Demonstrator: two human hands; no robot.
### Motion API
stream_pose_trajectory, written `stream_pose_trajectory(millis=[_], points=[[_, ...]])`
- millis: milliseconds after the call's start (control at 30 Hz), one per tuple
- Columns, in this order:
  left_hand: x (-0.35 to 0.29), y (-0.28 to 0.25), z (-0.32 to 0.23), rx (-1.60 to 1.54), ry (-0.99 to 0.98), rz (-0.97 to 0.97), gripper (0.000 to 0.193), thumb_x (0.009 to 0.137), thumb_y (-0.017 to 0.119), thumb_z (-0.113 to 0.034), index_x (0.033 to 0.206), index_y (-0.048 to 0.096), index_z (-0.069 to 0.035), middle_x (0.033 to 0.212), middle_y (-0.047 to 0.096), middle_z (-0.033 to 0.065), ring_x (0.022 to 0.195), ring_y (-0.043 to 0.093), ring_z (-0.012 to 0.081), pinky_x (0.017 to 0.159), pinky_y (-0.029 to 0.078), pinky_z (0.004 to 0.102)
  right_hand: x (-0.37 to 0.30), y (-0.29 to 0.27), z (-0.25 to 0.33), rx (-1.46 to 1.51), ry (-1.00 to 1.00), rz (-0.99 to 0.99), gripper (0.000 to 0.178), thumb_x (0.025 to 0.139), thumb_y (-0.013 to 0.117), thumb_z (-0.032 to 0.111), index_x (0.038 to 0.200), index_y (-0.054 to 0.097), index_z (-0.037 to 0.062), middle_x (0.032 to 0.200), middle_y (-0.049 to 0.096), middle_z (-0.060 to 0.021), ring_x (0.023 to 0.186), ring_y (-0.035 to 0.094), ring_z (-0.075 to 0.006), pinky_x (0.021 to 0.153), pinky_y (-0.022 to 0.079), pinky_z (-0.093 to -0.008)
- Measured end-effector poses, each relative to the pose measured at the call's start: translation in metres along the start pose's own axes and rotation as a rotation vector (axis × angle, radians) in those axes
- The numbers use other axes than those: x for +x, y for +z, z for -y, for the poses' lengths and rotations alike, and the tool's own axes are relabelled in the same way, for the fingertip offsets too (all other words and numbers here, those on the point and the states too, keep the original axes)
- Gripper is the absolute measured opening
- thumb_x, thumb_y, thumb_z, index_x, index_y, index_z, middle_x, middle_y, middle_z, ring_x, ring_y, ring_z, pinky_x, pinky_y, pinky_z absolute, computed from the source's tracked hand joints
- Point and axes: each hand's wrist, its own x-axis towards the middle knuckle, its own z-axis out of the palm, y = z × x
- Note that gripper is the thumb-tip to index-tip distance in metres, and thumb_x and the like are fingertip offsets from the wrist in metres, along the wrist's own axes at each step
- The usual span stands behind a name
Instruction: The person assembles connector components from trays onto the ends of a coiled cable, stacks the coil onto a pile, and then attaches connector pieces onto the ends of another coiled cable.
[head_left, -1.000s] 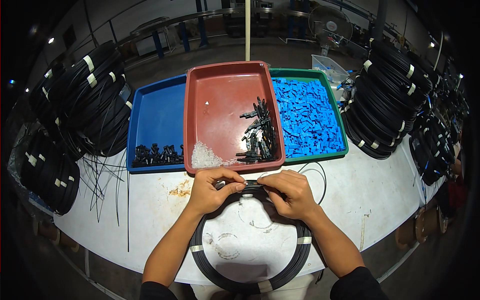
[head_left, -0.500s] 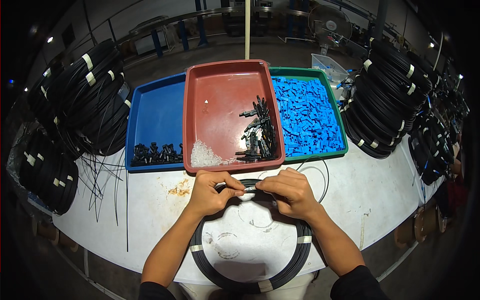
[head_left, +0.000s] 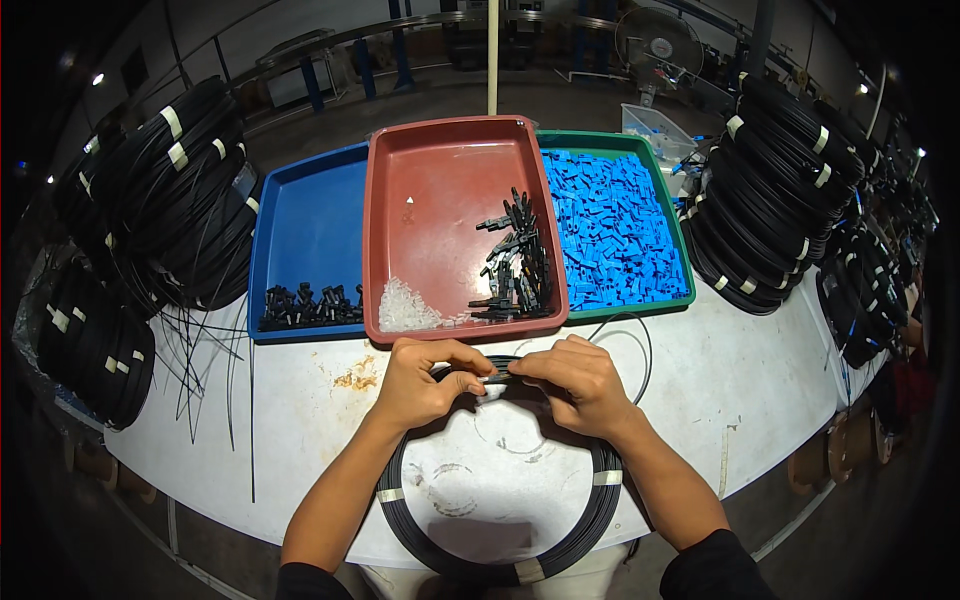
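Observation:
A coil of black cable (head_left: 400, 515), bound with pale tape, lies on the table in front of me. Above its far side, my left hand (head_left: 425, 388) pinches a small whitish piece (head_left: 490, 379) between thumb and fingertips. My right hand (head_left: 580, 385) is closed in a pinch just to the right of that piece; what its fingertips grip is too small to tell. A thin dark loop of cable (head_left: 651, 355) arcs out to the right and passes behind my right hand.
Beyond my hands stand a red tray (head_left: 440, 210) with clear small pieces and black connector parts, a blue tray (head_left: 310, 220) with black parts, and a green tray (head_left: 685, 270) full of blue parts. Cable coils are stacked left (head_left: 190, 200) and right (head_left: 780, 190).
My fingertips have shifted slightly around the small whitish piece, which shows at the left fingertips now. Both hands otherwise stay in place over the coil.

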Motion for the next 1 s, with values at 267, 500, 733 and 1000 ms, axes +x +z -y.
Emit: stream_pose_trajectory(millis=[267,500,733,1000], points=[[-0.0004,-0.0043,0.0012,-0.06,-0.043,0.144,0.026,0.07,0.057,0.017,0.085,0.076,0.009,0.081,0.076,0.0203,0.065,0.074,0.0196,0.062,0.061,0.0288,-0.0002,-0.0019,0.0016,-0.046,-0.053,0.07,0.032,0.065,0.071,-0.005,0.096,0.07,0.0056,0.085,0.071,-0.0059,0.075,0.063,-0.025,0.07,0.047,-0.0368],[0.0019,-0.0024,-0.0005,-0.034,0.017,0.139,0.029,0.064,0.047,0.017,0.075,0.074,0.011,0.075,0.074,0.0221,0.061,0.074,0.0214,0.059,0.061,0.0298,-0.0032,0.0035,-0.0017,0.001,-0.083,0.053,0.038,0.059,0.068,-0.007,0.095,0.072,0.0051,0.083,0.073,-0.0068,0.065,0.06,-0.0236,0.064,0.046,-0.0348],[-0.0016,-0.0012,0.0025,0.005,0.061,0.141,0.029,0.065,0.046,0.017,0.074,0.073,0.011,0.076,0.074,0.0215,0.061,0.073,0.0212,0.06,0.062,0.0297,-0.0034,0.0022,-0.0001,0.052,-0.043,0.089,0.035,0.062,0.069,-0.008,0.095,0.071,0.0036,0.083,0.072,-0.009,0.07,0.064,-0.0271,0.067,0.049,-0.0373],[-0.0039,-0.0055,0.0033,0.035,0.072,0.122,0.025,0.067,0.053,0.019,0.075,0.074,0.009,0.076,0.075,0.0208,0.066,0.076,0.0233,0.064,0.063,0.0314,-0.003,0.0021,0.0041,0.103,-0.018,0.13,0.032,0.067,0.071,-0.006,0.098,0.069,0.0025,0.084,0.071,-0.0115,0.078,0.067,-0.03,0.072,0.053,-0.0397]])
